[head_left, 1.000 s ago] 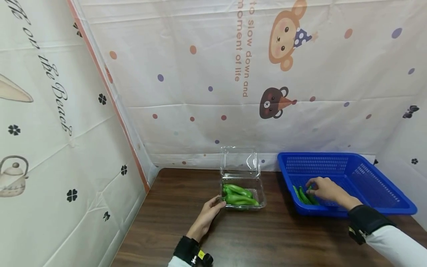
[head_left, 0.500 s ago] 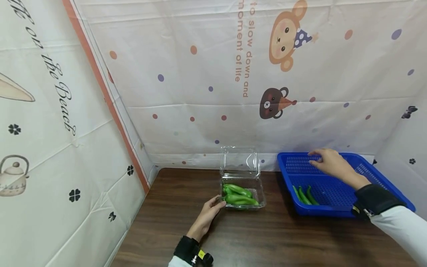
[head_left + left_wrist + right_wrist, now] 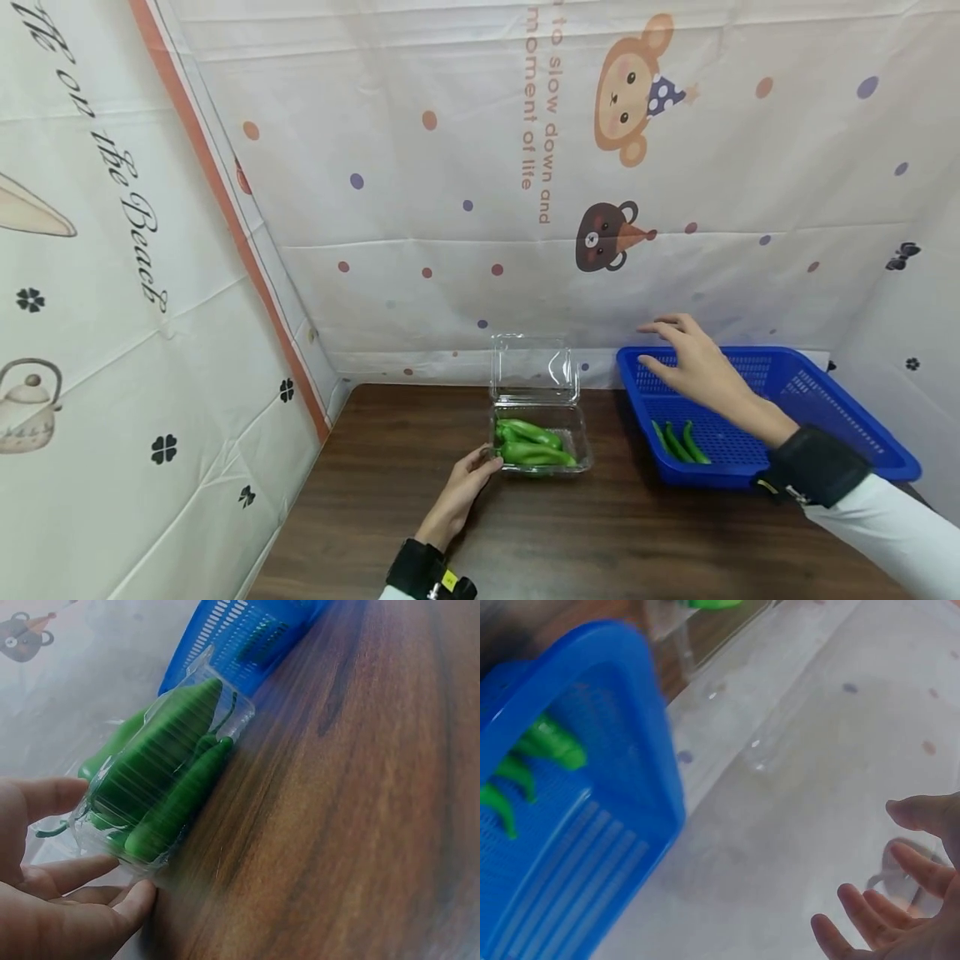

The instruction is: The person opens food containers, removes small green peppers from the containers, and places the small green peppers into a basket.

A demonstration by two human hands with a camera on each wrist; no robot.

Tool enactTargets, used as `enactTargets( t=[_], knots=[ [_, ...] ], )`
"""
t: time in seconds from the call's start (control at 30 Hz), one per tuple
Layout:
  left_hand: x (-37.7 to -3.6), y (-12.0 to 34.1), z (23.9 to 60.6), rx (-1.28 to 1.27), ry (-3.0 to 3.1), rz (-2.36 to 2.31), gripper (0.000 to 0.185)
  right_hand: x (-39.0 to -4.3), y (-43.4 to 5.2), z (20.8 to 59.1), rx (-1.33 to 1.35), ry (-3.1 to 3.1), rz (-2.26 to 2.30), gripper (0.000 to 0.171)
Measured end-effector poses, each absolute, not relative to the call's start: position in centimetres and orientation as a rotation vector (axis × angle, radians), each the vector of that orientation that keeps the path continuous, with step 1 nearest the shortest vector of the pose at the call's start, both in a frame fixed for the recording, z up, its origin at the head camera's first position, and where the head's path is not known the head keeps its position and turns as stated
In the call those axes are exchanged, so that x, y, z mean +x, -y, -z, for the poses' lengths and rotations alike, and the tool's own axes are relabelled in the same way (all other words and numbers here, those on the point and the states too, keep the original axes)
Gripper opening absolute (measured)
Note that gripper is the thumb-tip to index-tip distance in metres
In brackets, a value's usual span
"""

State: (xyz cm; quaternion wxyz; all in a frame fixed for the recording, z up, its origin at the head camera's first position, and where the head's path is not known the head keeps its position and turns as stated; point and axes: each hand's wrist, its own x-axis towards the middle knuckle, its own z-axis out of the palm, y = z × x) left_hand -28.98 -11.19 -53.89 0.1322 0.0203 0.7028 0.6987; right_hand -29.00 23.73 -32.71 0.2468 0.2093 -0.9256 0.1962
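A clear plastic clamshell container [image 3: 581,460] stands with its lid raised, holding several green peppers [image 3: 534,452]. My left hand [image 3: 459,500] holds the container's near left corner. In the left wrist view, thumb and fingers meet the plastic at its edge, beside the peppers [image 3: 161,750]. To the right, my right hand [image 3: 693,367] hovers over the back left of a blue basket [image 3: 862,417], fingers spread and nothing in them. Slim green chili peppers [image 3: 681,443] lie in the basket's near left corner. The right wrist view shows the right hand [image 3: 900,900] apart from the basket.
The container and basket stand side by side on a dark wood table [image 3: 555,542]. A printed white cloth [image 3: 420,208] hangs directly behind them, with another cloth at the left. The raised lid [image 3: 534,367] is next to the back cloth.
My right hand has risen from the chili peppers, moved back and left over the basket, and spread its fingers. The left hand keeps its place at the container.
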Motion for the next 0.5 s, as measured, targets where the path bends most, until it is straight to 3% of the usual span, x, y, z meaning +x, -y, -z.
enactTargets(
  t=[0.5],
  knots=[
    [-28.9,11.1,53.7,0.046,-2.037,-2.036,0.072,-28.9,-19.6,34.3,0.698,2.396,-0.584,0.036]
  ],
)
